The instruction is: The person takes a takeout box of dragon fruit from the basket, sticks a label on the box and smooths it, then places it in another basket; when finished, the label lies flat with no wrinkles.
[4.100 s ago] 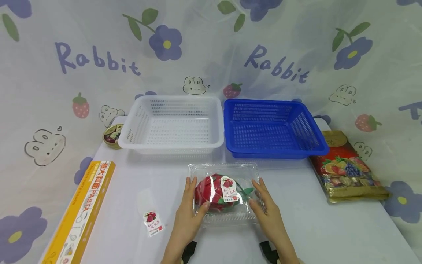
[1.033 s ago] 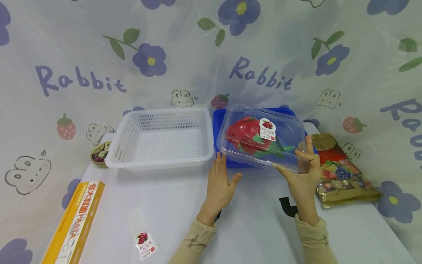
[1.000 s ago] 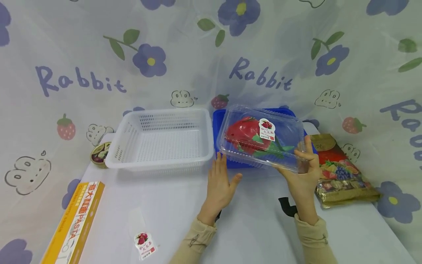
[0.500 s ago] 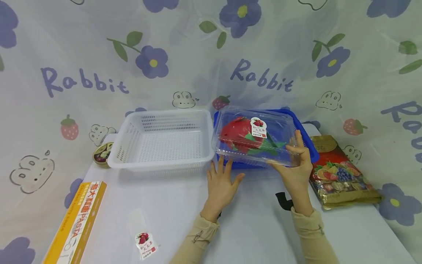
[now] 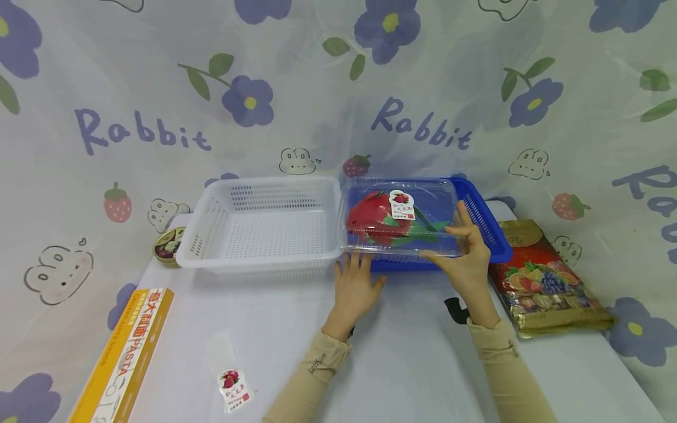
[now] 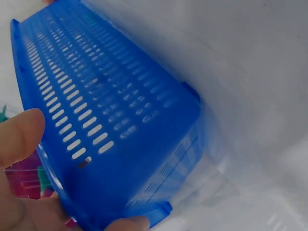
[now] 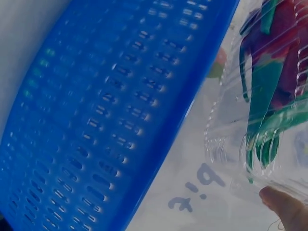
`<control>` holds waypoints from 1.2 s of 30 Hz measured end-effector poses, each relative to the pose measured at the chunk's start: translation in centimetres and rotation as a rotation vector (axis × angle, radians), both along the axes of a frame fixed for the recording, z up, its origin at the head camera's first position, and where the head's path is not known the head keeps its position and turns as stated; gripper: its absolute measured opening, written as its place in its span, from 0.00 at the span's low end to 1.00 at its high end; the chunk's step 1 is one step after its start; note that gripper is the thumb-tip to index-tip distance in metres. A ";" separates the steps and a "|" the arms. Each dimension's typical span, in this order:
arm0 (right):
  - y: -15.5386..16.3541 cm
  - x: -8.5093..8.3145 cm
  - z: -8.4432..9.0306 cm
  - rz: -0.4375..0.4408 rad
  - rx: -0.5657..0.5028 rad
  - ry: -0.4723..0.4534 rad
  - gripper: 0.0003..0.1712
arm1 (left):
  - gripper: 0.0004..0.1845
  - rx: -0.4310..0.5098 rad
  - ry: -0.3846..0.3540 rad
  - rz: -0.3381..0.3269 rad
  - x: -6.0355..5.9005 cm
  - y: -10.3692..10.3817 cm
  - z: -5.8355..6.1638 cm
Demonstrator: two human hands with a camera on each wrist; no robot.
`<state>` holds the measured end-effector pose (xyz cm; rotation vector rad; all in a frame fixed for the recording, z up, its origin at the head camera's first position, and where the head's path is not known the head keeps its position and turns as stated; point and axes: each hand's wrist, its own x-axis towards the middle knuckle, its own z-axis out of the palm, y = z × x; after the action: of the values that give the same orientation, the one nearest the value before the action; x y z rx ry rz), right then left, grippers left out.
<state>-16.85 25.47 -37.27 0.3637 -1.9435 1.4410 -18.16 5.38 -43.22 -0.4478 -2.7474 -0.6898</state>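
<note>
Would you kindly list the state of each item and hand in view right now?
Clear clamshell box: lid closed, held above the blue basket.
Blue basket: nothing seen in it.
White basket: empty.
Right hand: grips the box's right end.
Left hand: fingers straight, just under the box's left edge.
Pasta box: closed, flat.
Snack bag: lying flat.

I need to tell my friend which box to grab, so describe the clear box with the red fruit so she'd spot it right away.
Find the two baskets at the back of the table: a white basket and a blue basket. The clear plastic box is over the blue one, gripped by the right hand. It is the only see-through container, with a red fruit and a small label.
</note>
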 end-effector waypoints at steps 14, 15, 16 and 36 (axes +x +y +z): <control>1.8 -1.8 -0.7 -0.023 0.011 -0.112 0.31 | 0.26 0.080 -0.088 -0.071 -0.2 -0.1 -0.3; 1.9 -1.9 -0.8 -0.027 0.014 -0.113 0.31 | 0.26 0.084 -0.095 -0.073 -0.2 -0.1 -0.3; 2.1 -2.0 -0.8 -0.032 0.021 -0.113 0.32 | 0.26 0.086 -0.101 -0.074 -0.2 -0.1 -0.3; 4.3 -4.3 -2.5 -0.054 0.060 -0.201 0.28 | 0.28 0.084 -0.148 -0.083 -0.5 -0.1 0.1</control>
<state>-21.14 29.75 -39.75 0.1976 -2.1432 1.4337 -18.62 5.28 -43.15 -0.5140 -2.8368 -0.8896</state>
